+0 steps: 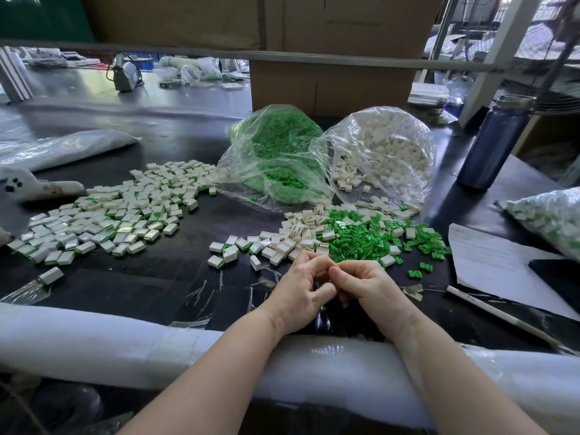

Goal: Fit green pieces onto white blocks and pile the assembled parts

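My left hand [298,293] and my right hand [367,287] meet, fingers curled, at the near middle of the dark table [157,277]. Whatever they pinch between them is hidden by the fingers. Just beyond them lie loose white blocks [292,237] and a heap of loose green pieces [370,237]. A wide pile of assembled white-and-green parts [110,215] spreads over the left of the table. Behind stand an open bag of green pieces [276,155] and an open bag of white blocks [383,149].
A blue bottle [496,142] stands at the right, with a sheet of paper [496,265], a white stick [502,315] and another bag of parts [552,218]. A foam-wrapped rail [94,340] runs along the near edge. Cardboard boxes [329,86] rise behind.
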Tool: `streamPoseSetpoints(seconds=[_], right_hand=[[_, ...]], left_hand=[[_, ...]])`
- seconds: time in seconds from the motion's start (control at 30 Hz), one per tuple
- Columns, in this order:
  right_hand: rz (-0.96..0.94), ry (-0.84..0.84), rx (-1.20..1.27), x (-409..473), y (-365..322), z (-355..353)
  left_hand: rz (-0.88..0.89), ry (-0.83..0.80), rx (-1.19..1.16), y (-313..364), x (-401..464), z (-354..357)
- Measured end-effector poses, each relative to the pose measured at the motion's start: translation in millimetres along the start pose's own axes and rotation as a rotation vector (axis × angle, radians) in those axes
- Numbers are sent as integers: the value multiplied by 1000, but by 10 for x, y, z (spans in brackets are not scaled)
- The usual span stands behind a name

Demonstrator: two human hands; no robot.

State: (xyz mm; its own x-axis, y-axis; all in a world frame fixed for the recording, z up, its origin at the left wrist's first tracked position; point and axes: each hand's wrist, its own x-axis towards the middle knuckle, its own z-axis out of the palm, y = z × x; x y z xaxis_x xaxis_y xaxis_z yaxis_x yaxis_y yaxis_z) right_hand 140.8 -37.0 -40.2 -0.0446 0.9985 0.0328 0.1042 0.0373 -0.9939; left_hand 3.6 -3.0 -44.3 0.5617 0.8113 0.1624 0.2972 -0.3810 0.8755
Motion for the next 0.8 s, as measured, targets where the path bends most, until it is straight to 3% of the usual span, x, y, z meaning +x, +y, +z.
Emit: streamPoseSetpoints(seconds=[0.8], right_hand=[[17,-17,60,5,17,2]], left_hand=[[0,10,-4,-15,3,6]])
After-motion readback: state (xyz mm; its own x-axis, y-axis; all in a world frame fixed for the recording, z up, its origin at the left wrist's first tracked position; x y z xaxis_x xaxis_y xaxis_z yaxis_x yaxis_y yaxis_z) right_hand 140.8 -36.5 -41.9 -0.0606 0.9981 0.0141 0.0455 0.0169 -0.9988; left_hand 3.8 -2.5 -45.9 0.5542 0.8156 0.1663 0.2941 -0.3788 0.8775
